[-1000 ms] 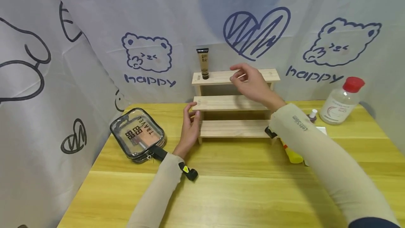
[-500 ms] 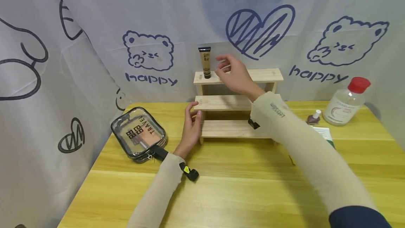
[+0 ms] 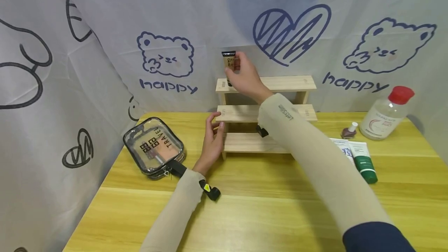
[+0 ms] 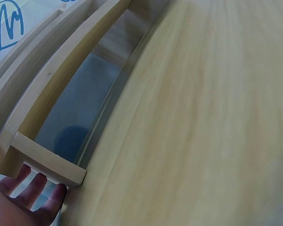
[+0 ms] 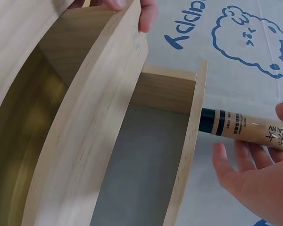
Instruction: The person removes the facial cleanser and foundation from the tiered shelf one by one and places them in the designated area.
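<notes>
While you are looking down from the head view, your right hand (image 3: 245,77) is reaching up to the beige tube (image 3: 229,62) that is standing cap-down at the left end of the top tier of the wooden step rack (image 3: 280,84). Your fingers are curling around the tube's body, though the hand is hiding much of the contact. Your left hand (image 3: 211,141) is resting with fairly straight fingers against the rack's left upright at the middle tier, holding nothing. A clear travel pouch (image 3: 153,146) is lying on the bench (image 3: 245,213) to the left; a red-capped bottle (image 3: 385,114), a small nail polish bottle (image 3: 349,130) and a green-capped tube (image 3: 362,160) are sitting to the right.

From the left wrist view, your straight fingers (image 4: 35,186) are lying just under the end of a rack board (image 4: 49,165), touching or nearly touching it; the bench is filling the rest of the picture.

From the right wrist view, the beige tube (image 5: 245,128) is standing out from the top board (image 5: 191,141), dark cap against the wood, and your right fingers (image 5: 247,162) are closing in along its printed body, thumb on the far side. I judge the tube light, soft-walled and a little slick, so take it mid-body above the cap; squeezing hard may dent it.
</notes>
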A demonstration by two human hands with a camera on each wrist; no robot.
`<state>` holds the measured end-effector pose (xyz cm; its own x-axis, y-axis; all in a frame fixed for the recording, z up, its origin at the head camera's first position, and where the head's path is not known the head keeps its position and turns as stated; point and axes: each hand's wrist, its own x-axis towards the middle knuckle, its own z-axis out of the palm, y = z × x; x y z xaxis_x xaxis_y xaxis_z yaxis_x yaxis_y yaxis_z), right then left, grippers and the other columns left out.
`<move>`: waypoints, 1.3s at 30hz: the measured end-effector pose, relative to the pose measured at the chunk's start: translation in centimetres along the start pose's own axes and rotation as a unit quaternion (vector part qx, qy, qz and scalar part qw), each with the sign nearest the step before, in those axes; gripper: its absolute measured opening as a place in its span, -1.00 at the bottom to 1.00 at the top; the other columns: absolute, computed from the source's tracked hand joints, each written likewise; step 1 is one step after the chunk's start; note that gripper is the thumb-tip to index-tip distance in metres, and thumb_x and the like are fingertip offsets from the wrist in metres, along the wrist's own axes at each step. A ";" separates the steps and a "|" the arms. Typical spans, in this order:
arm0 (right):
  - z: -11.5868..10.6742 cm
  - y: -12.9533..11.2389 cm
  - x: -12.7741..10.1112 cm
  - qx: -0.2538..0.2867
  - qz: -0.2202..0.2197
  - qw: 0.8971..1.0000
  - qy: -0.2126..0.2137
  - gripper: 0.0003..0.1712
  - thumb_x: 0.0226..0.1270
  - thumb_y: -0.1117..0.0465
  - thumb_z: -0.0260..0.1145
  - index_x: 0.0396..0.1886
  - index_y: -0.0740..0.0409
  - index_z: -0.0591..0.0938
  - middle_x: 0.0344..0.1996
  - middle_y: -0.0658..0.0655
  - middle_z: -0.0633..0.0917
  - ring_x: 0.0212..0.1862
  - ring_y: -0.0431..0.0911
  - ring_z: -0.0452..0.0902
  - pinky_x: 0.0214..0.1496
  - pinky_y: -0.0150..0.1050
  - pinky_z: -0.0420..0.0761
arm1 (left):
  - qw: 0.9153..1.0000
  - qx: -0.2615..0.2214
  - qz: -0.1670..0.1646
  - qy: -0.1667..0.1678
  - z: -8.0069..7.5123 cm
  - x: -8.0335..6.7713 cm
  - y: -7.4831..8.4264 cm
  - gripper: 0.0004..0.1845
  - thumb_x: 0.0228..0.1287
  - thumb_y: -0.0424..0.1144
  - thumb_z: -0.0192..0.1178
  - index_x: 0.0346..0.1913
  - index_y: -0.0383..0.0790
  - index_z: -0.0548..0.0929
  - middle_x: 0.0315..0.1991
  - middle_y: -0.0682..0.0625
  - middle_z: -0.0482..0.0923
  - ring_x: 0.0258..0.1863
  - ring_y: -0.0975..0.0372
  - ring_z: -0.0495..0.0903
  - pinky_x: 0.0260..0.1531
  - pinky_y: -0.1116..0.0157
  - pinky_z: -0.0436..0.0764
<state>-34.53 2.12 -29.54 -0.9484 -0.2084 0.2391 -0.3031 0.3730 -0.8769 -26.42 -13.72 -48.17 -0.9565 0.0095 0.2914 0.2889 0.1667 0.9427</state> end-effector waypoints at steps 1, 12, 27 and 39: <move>0.0 -0.1 0.0 0.000 0.003 1.000 0.001 -0.35 0.72 0.18 0.19 0.64 0.26 0.26 0.44 0.30 0.53 0.49 0.12 0.46 0.60 -0.02 0.43 | 1.000 -0.001 0.000 -0.001 0.1 0.0 0.1 -0.56 0.83 -0.12 -0.08 0.60 0.05 0.25 0.43 -0.26 0.44 0.41 -0.07 0.49 0.33 0.01 0.50; -1.1 0.7 -0.6 -0.022 0.007 0.999 0.032 -0.60 0.75 0.16 0.18 0.38 0.28 0.54 0.31 0.30 0.65 0.36 0.12 0.58 0.51 -0.04 0.54 | 1.000 -0.002 -0.014 -0.005 0.3 -0.2 0.1 -0.56 0.83 -0.08 -0.08 0.61 0.11 0.25 0.40 -0.29 0.46 0.40 -0.10 0.51 0.35 -0.06 0.51; -4.6 1.4 -3.4 0.018 -0.023 1.000 0.009 -0.65 0.74 0.19 0.21 0.32 0.29 0.58 0.21 0.33 0.68 0.17 0.10 0.66 0.16 0.09 0.80 | 1.000 -0.010 -0.012 0.007 0.1 0.0 0.0 -0.55 0.82 -0.12 -0.06 0.61 0.07 0.27 0.37 -0.33 0.46 0.36 -0.16 0.52 0.31 -0.06 0.50; -6.8 1.9 -6.3 0.013 -0.052 0.999 -0.006 -0.70 0.73 0.24 0.20 0.27 0.31 0.59 0.12 0.34 0.69 0.20 0.15 0.70 0.00 -0.22 0.82 | 1.000 -0.005 -0.012 -0.001 0.1 0.0 0.0 -0.54 0.83 -0.09 -0.09 0.62 0.07 0.24 0.40 -0.33 0.43 0.39 -0.15 0.50 0.34 -0.06 0.49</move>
<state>-29.75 10.25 -29.89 -0.9110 -0.2548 0.3244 -0.3966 0.3249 -0.8586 -26.43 -13.64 -48.20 -0.9633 0.0080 0.2683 0.2663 0.1560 0.9512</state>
